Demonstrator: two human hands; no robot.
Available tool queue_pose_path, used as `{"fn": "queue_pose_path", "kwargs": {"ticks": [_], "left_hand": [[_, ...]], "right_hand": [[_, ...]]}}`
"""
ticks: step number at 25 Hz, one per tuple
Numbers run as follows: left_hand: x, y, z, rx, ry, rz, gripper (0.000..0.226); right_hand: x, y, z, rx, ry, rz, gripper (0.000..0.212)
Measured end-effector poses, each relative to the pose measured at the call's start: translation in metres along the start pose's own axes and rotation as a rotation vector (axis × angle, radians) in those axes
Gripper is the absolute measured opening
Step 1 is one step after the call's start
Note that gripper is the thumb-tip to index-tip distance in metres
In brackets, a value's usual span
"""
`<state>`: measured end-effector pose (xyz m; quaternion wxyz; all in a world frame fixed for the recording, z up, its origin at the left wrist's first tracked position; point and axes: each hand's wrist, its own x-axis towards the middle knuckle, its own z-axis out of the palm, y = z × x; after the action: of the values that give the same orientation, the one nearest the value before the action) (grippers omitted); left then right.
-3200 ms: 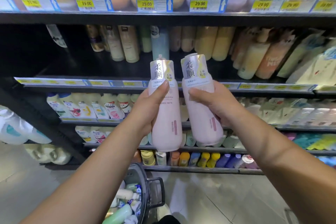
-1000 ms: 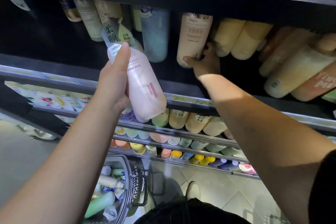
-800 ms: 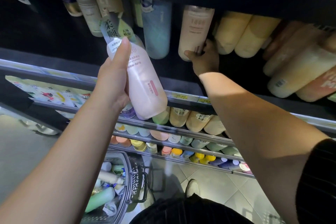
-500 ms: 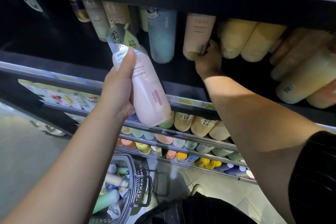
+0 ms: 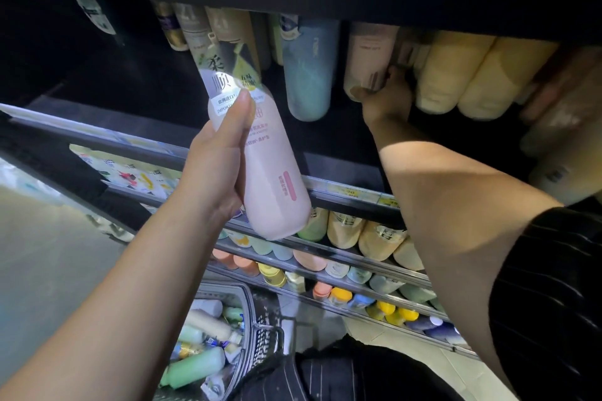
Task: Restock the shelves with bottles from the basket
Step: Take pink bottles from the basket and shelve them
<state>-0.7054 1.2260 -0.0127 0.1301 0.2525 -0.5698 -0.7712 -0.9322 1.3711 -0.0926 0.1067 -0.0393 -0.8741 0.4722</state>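
Shop aisle, dark tiered shelving, pale floor tiles showing below.

Item 1, pink bottle [image 5: 270, 169]: the left hand [image 5: 216, 169] is wrapping its fingers around the body, thumb pressing on the upper label. It is holding the bottle tilted in the air on the near side of the shelf [image 5: 329, 146], not yet placed.

Item 2, pale bottle [image 5: 369, 58]: this one is standing far back on the shelf between a blue bottle [image 5: 309, 75] on its left and yellow bottles [image 5: 469, 75] on its right. The right hand [image 5: 387, 101] is curling around its lower part.

Item 3, basket [image 5: 246, 301]: it is sitting on the floor near the person, holding more mixed bottles.

Handling note: the person is probably seating the pale bottle in its row. It is likely best to keep it upright and ease it back without nudging the neighbours. The pink bottle is probably going in next and will need righting first, label facing out.

Writing: the pink bottle is showing large characters 柔顺, partly caught by glare. A yellow drop is reading 五味 and a white band is reading "IMPOR", cut off by the thumb. Yellow price tags [image 5: 350, 190] are lining the shelf rail, too blurred to read.
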Motion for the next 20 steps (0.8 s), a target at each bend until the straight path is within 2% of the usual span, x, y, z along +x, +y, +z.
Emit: {"fn": "queue_pose_path", "kwargs": {"ticks": [3, 13, 15, 17, 20], "left_hand": [[0.000, 0.003, -0.001, 0.017, -0.001, 0.025, 0.030], [0.008, -0.001, 0.004, 0.079, -0.034, 0.028, 0.034], [0.009, -0.004, 0.006, 0.098, -0.049, 0.044, 0.032], [0.010, -0.004, 0.008, 0.111, -0.075, 0.042, 0.031], [0.012, -0.005, 0.013, 0.056, -0.098, 0.009, 0.034]], "right_hand": [[0.005, -0.001, 0.002, 0.037, -0.029, 0.005, 0.069], [0.017, 0.000, 0.008, -0.085, -0.083, 0.014, 0.064], [0.021, -0.001, 0.005, -0.098, -0.145, 0.018, 0.061], [0.017, -0.001, -0.002, -0.026, -0.173, 0.039, 0.056], [-0.006, -0.002, -0.013, 0.136, -0.121, 0.005, 0.051]]}}
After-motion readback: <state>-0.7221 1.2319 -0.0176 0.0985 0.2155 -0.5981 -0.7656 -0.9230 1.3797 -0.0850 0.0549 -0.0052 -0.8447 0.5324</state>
